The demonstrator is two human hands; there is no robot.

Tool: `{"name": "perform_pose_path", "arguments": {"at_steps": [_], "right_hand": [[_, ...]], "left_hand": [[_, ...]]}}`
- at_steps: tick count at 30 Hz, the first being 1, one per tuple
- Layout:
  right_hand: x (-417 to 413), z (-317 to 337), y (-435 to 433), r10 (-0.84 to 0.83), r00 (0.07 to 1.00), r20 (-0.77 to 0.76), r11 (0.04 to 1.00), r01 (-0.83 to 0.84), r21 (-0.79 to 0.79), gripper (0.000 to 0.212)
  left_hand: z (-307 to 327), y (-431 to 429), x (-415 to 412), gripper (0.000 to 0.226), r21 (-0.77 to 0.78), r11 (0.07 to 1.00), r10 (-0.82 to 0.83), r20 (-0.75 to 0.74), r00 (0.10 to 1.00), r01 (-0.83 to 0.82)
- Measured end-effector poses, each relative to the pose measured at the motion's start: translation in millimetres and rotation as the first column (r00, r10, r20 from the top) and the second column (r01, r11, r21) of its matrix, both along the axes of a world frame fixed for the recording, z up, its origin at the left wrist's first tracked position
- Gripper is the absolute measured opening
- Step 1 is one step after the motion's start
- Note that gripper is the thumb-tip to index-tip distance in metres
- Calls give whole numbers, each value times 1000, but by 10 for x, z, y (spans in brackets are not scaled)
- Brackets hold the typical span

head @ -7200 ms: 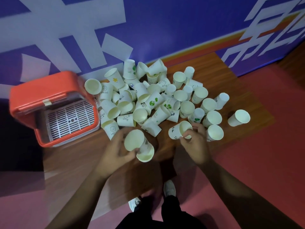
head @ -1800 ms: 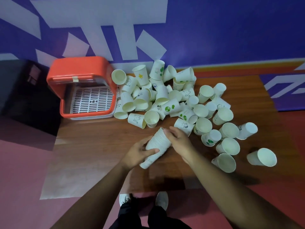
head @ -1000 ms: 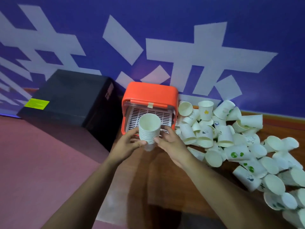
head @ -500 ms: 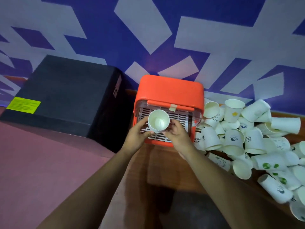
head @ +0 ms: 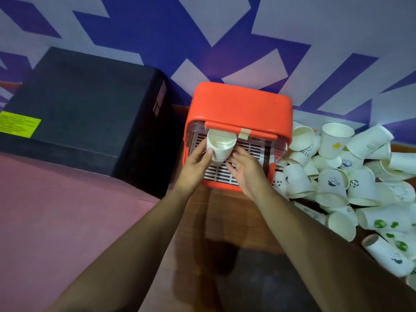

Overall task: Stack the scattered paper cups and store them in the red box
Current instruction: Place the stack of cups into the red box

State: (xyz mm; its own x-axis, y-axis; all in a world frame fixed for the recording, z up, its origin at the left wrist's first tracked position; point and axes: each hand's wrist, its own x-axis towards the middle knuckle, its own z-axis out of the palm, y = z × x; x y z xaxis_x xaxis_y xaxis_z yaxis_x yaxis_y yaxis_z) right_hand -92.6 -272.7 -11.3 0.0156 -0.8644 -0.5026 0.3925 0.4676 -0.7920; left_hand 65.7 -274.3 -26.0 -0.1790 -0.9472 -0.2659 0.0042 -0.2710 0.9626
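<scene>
The red box (head: 240, 104) stands open toward me on the wooden table (head: 225, 212), with a white slotted grid (head: 225, 174) as its floor. An upright stack of white paper cups (head: 220, 148) sits inside it on the left part of the grid, under the raised lid edge. My left hand (head: 195, 163) grips the stack from the left, thumb on its side. My right hand (head: 245, 167) touches the stack's lower right side with straight fingers. A heap of scattered paper cups (head: 333, 183) lies to the right of the box.
A large black case (head: 85, 109) stands directly left of the red box, against the blue and white wall (head: 157, 30). The loose cups spread along the table to the right edge of view. Pink floor (head: 56, 221) lies at the lower left.
Both hands have carried the cup stack from the table's middle leftward into the red box and set it down on the grid. My right hand's fingers have straightened against it.
</scene>
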Motion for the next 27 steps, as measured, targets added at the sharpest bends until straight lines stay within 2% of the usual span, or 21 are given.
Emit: {"name": "perform_pose_path", "arguments": {"at_steps": [3, 7, 9, 10, 12, 14, 15, 17, 19, 21, 22, 24, 27], "right_hand": [[10, -37, -90, 4, 1000, 25, 1000, -4, -12, 21], [35, -79, -226, -32, 999, 24, 999, 33, -13, 18], [62, -73, -275, -20, 1000, 15, 1000, 20, -22, 20], [81, -52, -292, -12, 1000, 12, 1000, 12, -25, 21], [117, -7, -321, -11, 1000, 11, 1000, 11, -22, 23], [141, 4, -350, -23, 1000, -4, 1000, 23, -1, 23], [143, 2, -363, -29, 999, -18, 1000, 29, 8, 22], [140, 10, -374, -26, 998, -61, 999, 27, 19, 20], [126, 30, -364, 2, 990, -138, 1000, 1, 23, 18], [93, 53, -329, 35, 964, -264, 999, -31, 17, 13], [60, 50, -297, 50, 939, -340, 999, -48, 12, 11], [-34, 69, -171, 111, 864, -492, 993, -115, 22, 18], [-276, 204, 149, 174, 731, -659, 976, -215, 20, 30]], "left_hand": [[7, -80, -36, 43, -4, 1000, 19, 12, 1000, -19], [-15, -209, -82, 26, 61, 994, 87, -13, 996, -86], [-12, -279, -104, 24, 111, 988, 106, 25, 994, -108], [-22, -313, -106, 28, 104, 989, 97, 76, 992, -104], [-81, -381, -89, 29, -41, 998, 50, 260, 964, -41], [-123, -420, -68, 31, -182, 981, 28, 456, 889, 62], [-135, -434, -56, 33, -231, 968, 32, 509, 860, 101], [-149, -436, -44, 31, -239, 965, 32, 519, 854, 108], [-117, -398, -51, 24, -82, 997, 34, 383, 923, -3], [-22, -346, -72, 34, 150, 981, 98, 175, 980, -125], [20, -302, -70, 36, 160, 975, 132, 155, 979, -157], [106, -143, -57, 24, 46, 984, 163, 198, 967, -175], [119, 158, -13, 22, -109, 992, 92, 304, 948, -61]]}}
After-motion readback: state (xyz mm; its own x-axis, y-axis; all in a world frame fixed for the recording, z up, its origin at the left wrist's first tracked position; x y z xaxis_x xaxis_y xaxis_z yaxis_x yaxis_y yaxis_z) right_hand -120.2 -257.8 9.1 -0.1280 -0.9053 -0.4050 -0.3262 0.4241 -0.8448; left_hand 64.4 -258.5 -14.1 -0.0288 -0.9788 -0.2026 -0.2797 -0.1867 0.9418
